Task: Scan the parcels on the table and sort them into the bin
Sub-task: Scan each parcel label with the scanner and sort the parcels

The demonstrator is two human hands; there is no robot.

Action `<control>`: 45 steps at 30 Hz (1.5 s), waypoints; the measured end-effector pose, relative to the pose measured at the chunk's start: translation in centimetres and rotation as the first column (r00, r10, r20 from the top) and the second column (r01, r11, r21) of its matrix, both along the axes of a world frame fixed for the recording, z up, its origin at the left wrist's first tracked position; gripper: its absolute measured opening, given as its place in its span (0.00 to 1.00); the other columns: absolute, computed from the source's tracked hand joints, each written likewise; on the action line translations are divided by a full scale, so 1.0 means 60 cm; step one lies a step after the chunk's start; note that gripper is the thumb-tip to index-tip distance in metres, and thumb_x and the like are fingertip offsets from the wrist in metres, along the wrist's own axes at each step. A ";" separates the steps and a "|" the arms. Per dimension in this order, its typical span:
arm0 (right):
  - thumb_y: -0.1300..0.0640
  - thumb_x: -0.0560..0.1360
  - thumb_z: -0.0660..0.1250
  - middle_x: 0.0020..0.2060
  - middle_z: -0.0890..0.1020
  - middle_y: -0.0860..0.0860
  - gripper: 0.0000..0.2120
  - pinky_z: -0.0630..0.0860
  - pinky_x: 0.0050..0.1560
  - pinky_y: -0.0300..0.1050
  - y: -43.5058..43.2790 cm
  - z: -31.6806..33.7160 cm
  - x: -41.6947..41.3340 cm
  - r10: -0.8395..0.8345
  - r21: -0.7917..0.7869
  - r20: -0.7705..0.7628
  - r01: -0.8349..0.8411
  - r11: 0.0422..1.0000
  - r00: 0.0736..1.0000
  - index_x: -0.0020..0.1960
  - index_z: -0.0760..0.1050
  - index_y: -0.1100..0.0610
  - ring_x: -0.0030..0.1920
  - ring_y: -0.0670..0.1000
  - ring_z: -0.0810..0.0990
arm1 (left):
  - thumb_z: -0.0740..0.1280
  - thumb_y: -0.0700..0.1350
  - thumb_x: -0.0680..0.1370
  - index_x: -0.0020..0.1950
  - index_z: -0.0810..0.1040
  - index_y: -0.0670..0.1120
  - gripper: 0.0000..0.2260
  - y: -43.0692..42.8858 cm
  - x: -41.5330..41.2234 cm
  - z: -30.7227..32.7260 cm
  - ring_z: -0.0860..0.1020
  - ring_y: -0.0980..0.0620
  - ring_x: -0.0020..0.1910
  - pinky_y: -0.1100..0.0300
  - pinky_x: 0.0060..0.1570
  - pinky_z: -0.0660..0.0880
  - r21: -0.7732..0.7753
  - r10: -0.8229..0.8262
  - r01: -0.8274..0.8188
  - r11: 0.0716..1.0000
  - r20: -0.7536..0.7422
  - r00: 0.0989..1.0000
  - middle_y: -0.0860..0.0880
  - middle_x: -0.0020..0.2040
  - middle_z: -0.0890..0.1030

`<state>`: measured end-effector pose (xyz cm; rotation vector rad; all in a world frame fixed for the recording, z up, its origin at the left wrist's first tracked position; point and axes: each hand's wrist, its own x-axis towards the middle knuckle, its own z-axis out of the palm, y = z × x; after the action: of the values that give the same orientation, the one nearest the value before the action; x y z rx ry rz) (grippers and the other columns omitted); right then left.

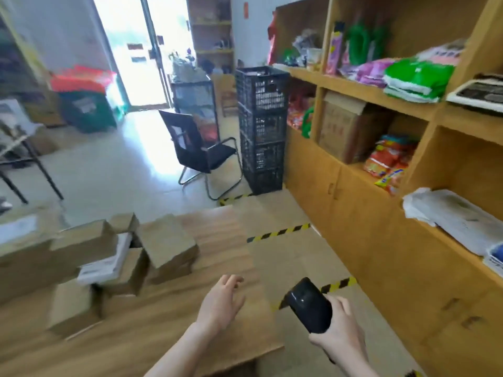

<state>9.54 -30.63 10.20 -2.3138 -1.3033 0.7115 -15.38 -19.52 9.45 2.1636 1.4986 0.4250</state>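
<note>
Grips a black scanner (309, 306) in the right hand (340, 331) — holds the left hand (220, 303) wide, fingers spread, over the tabletop (177, 336), near piled cardboard parcels (109, 257).

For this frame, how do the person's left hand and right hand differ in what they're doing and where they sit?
The left hand is open, fingers spread, holding nothing; the right hand grips a black scanner. The left hand is over the wooden table, while the right hand is past its right edge, above the floor. Both are bare, and neither touches the parcels.
</note>
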 end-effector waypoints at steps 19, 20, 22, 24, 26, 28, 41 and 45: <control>0.49 0.59 0.75 0.57 0.62 0.42 0.38 0.68 0.51 0.46 0.340 -0.021 -0.417 0.314 -0.044 -0.045 -0.316 0.948 0.948 0.66 0.63 0.45 0.55 0.44 0.71 | 0.71 0.53 0.74 0.72 0.67 0.53 0.28 0.217 -0.427 -0.044 0.67 0.55 0.68 0.59 0.65 0.70 -0.040 0.297 -0.296 0.954 0.020 0.955 0.56 0.70 0.63; 0.49 0.59 0.75 0.57 0.63 0.42 0.38 0.69 0.51 0.47 0.348 -0.023 -0.413 0.311 -0.047 -0.039 -0.313 0.949 0.950 0.65 0.64 0.44 0.53 0.44 0.71 | 0.71 0.53 0.74 0.73 0.66 0.54 0.29 0.229 -0.418 -0.049 0.65 0.54 0.70 0.59 0.66 0.69 -0.046 0.289 -0.288 0.957 0.010 0.957 0.55 0.71 0.62; 0.49 0.59 0.75 0.57 0.63 0.43 0.37 0.70 0.51 0.47 0.362 -0.025 -0.398 0.300 -0.057 -0.025 -0.301 0.952 0.954 0.65 0.64 0.44 0.51 0.44 0.70 | 0.71 0.53 0.75 0.74 0.64 0.55 0.30 0.253 -0.395 -0.055 0.61 0.53 0.73 0.58 0.69 0.68 -0.063 0.273 -0.274 0.960 -0.015 0.962 0.54 0.74 0.59; 0.48 0.60 0.76 0.57 0.63 0.43 0.37 0.70 0.52 0.47 0.377 -0.028 -0.375 0.291 -0.073 -0.006 -0.291 0.954 0.957 0.65 0.63 0.44 0.52 0.45 0.70 | 0.69 0.54 0.76 0.76 0.60 0.55 0.31 0.276 -0.368 -0.058 0.54 0.51 0.76 0.54 0.71 0.65 -0.081 0.258 -0.264 0.961 -0.083 0.963 0.52 0.77 0.55; 0.49 0.59 0.76 0.57 0.63 0.43 0.38 0.70 0.54 0.47 0.393 -0.035 -0.349 0.286 -0.082 -0.002 -0.286 0.955 0.958 0.64 0.63 0.44 0.53 0.45 0.71 | 0.67 0.55 0.77 0.78 0.54 0.56 0.33 0.300 -0.338 -0.059 0.47 0.49 0.78 0.48 0.74 0.60 -0.102 0.253 -0.273 0.957 -0.177 0.951 0.51 0.79 0.49; 0.49 0.58 0.76 0.56 0.63 0.43 0.38 0.70 0.55 0.48 0.408 -0.044 -0.324 0.297 -0.082 -0.011 -0.296 0.952 0.955 0.64 0.64 0.45 0.54 0.46 0.71 | 0.67 0.56 0.77 0.78 0.50 0.58 0.36 0.324 -0.307 -0.062 0.41 0.46 0.78 0.40 0.75 0.53 -0.115 0.249 -0.284 0.952 -0.253 0.935 0.49 0.80 0.44; 0.44 0.59 0.75 0.59 0.63 0.42 0.41 0.70 0.62 0.48 0.518 -0.079 -0.160 0.590 -0.122 0.010 -0.585 0.802 0.807 0.68 0.62 0.45 0.61 0.44 0.70 | 0.65 0.50 0.79 0.78 0.37 0.59 0.40 0.374 -0.141 -0.097 0.41 0.26 0.74 0.28 0.69 0.50 -0.064 0.231 -0.365 0.929 -0.671 0.704 0.31 0.77 0.41; 0.43 0.61 0.75 0.59 0.63 0.42 0.39 0.70 0.60 0.48 0.541 -0.087 -0.138 0.641 -0.117 0.001 -0.637 0.762 0.767 0.68 0.63 0.45 0.60 0.44 0.70 | 0.63 0.40 0.80 0.78 0.46 0.54 0.34 0.373 -0.129 -0.093 0.45 0.27 0.74 0.28 0.68 0.58 -0.049 0.217 -0.358 0.932 -0.717 0.662 0.30 0.76 0.45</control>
<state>1.26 1.83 4.96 -1.9349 -2.1658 0.9588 -23.14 2.84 3.89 2.0201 2.1984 -0.5223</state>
